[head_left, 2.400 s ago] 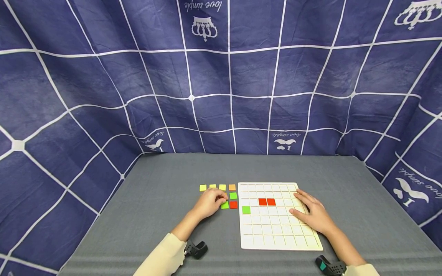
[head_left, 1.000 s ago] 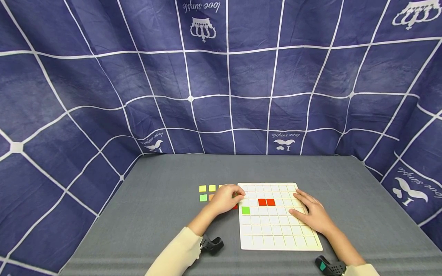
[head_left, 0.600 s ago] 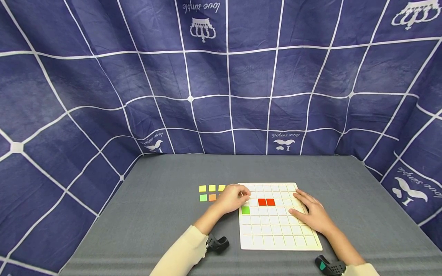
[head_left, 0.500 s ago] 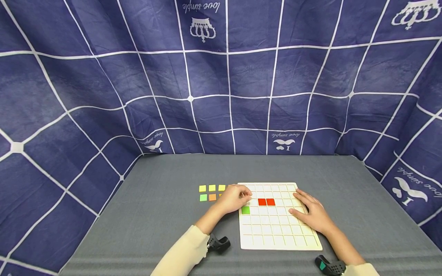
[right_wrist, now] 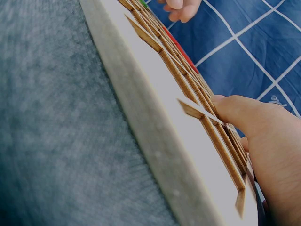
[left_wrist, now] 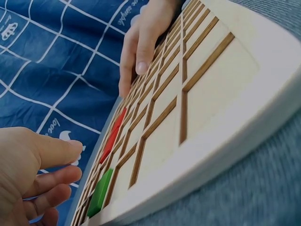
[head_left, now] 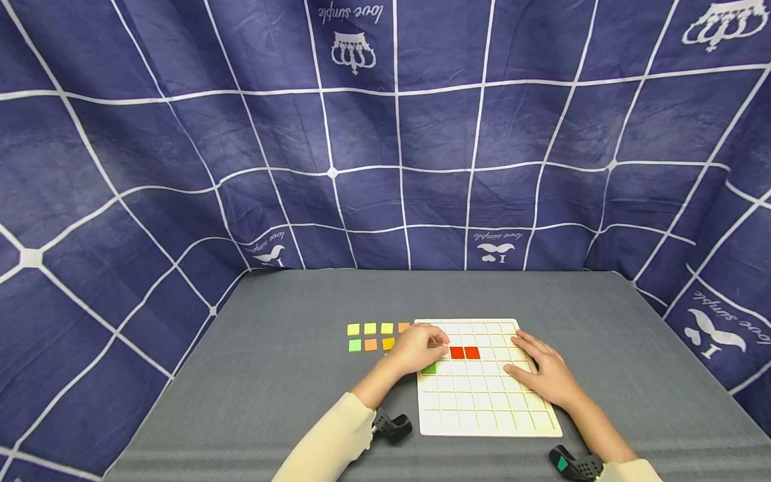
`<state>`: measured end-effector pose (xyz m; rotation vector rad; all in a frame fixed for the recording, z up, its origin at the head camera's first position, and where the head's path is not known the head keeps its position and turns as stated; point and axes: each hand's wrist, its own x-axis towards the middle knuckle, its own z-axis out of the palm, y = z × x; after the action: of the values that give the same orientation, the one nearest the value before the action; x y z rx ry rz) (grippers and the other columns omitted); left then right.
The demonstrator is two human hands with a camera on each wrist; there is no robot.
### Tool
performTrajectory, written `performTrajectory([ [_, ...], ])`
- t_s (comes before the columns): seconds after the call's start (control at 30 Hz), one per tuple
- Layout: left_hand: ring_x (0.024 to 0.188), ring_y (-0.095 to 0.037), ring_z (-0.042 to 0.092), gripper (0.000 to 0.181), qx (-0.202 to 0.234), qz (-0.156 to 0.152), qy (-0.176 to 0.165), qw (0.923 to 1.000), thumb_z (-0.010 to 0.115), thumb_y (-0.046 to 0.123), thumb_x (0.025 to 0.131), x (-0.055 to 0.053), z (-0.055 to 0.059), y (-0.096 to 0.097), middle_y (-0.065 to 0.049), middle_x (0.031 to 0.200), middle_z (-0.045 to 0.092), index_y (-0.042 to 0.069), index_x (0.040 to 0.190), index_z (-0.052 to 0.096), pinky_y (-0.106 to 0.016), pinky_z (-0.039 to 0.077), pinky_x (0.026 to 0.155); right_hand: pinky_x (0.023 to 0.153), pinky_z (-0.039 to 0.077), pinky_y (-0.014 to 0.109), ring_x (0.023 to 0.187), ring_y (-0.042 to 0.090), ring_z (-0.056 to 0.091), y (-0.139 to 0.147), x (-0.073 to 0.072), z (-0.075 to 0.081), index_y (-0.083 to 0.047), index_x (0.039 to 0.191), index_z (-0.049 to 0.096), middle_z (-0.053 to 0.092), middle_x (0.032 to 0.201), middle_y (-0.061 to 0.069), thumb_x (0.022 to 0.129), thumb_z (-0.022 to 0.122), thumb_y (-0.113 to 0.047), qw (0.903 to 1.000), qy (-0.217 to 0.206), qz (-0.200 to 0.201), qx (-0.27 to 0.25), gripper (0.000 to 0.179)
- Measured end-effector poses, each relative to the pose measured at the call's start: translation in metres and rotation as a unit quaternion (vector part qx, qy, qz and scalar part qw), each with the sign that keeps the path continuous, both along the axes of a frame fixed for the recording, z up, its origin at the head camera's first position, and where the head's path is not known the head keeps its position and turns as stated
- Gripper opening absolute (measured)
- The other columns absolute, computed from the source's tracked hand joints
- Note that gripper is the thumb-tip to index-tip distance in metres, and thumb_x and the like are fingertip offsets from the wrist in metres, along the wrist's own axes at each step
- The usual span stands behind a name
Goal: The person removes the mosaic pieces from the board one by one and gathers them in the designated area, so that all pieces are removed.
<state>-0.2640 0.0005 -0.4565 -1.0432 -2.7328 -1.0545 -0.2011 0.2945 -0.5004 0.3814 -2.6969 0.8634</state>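
Note:
My left hand (head_left: 415,348) is over the left part of a white gridded board (head_left: 482,422), its thumb and fingers bent close together beside two red square tiles (head_left: 464,353). No tile shows at its fingertips, and whether one is pinched there is hidden. In the left wrist view the thumb (left_wrist: 61,149) stands above the curled fingers. A green tile (left_wrist: 100,194) sits in a board cell just below this hand, partly covered in the head view. My right hand (head_left: 545,371) rests on the board's right edge, thumb and fingers spread.
Left of the board, several loose square tiles lie in rows on the grey table (head_left: 289,375): yellow tiles (head_left: 370,329), a light green tile (head_left: 355,345) and orange tiles (head_left: 370,345). My left forearm hides some of them. A blue curtain (head_left: 446,134) surrounds the table's back and sides.
My left hand has moved right, from the loose tiles onto the board and towards the red tiles. The right hand and the board have stayed in place.

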Motion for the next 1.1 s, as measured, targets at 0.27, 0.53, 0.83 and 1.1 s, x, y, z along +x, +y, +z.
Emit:
performTrajectory([
  [0.27,0.082,-0.005,0.058,0.013,-0.009,-0.002,-0.001,1.0,0.074,0.018,0.086,0.001,-0.001,0.011,0.006,0.089,0.066,0.013,0.097,0.074,-0.019,0.045,0.073,0.098,0.028,0.065,0.129,0.048,0.039,0.0,0.0,0.0,0.002,0.136,0.053,0.045,0.143,0.023,0.084,0.074,-0.034,1.0,0.005,-0.001,0.0,0.066],
  [0.53,0.086,-0.007,0.059,0.019,-0.03,0.011,0.034,0.9989,0.076,0.021,0.082,0.001,-0.007,0.02,0.006,0.091,0.066,0.013,0.099,0.075,-0.017,0.044,0.076,0.097,0.027,0.065,0.129,0.049,0.038,0.0,-0.001,-0.002,0.003,0.135,0.053,0.044,0.143,0.023,0.084,0.074,-0.035,1.0,0.004,0.0,0.001,0.067],
  [0.83,0.088,-0.011,0.057,0.027,-0.088,0.014,0.08,0.9928,0.075,0.027,0.083,0.005,-0.012,0.026,0.006,0.096,0.064,0.015,0.108,0.076,-0.018,0.044,0.073,0.098,0.027,0.063,0.129,0.048,0.039,0.0,0.001,0.0,0.002,0.135,0.054,0.045,0.143,0.023,0.084,0.075,-0.034,1.0,0.006,0.001,0.0,0.066],
  [1.1,0.085,-0.011,0.055,0.027,-0.096,0.015,0.089,0.9914,0.077,0.024,0.081,0.006,-0.011,0.027,0.005,0.093,0.062,0.015,0.107,0.076,-0.018,0.043,0.07,0.099,0.027,0.064,0.13,0.047,0.039,0.0,0.0,0.001,0.002,0.135,0.054,0.045,0.143,0.022,0.084,0.074,-0.034,1.0,0.004,0.001,0.0,0.066],
])
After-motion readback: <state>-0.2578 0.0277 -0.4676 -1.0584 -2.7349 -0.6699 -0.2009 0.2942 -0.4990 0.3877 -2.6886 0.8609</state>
